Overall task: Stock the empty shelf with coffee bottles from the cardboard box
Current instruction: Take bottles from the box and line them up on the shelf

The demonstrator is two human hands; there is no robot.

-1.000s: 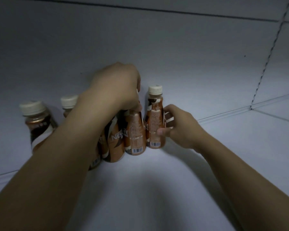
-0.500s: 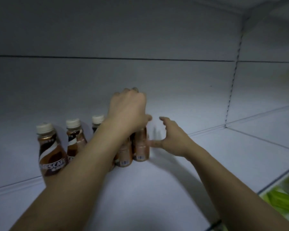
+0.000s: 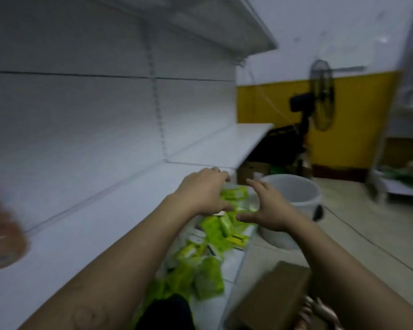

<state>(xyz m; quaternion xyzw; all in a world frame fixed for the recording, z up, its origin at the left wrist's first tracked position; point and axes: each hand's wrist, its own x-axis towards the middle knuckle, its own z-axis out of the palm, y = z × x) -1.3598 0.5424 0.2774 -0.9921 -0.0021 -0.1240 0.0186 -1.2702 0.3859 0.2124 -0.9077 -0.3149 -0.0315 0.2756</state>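
My left hand (image 3: 204, 192) and my right hand (image 3: 267, 208) hang empty in mid-air past the front edge of the white shelf (image 3: 86, 225), fingers spread, palms facing each other. A blurred brown coffee bottle (image 3: 3, 236) shows at the far left edge on the shelf. The cardboard box (image 3: 272, 296) sits at the bottom right below my right forearm; brown bottle tops (image 3: 320, 310) show inside it, blurred.
A lower shelf (image 3: 231, 265) holds several green packets (image 3: 210, 279) under my hands. A white bucket (image 3: 293, 198) stands on the floor to the right. Behind it are a black standing fan (image 3: 320, 98), a yellow wall and another shelf unit at the far right.
Both hands have let go of the bottles and pulled back off the shelf. The view has swung right and down, so the bottle row is now at the far left edge.
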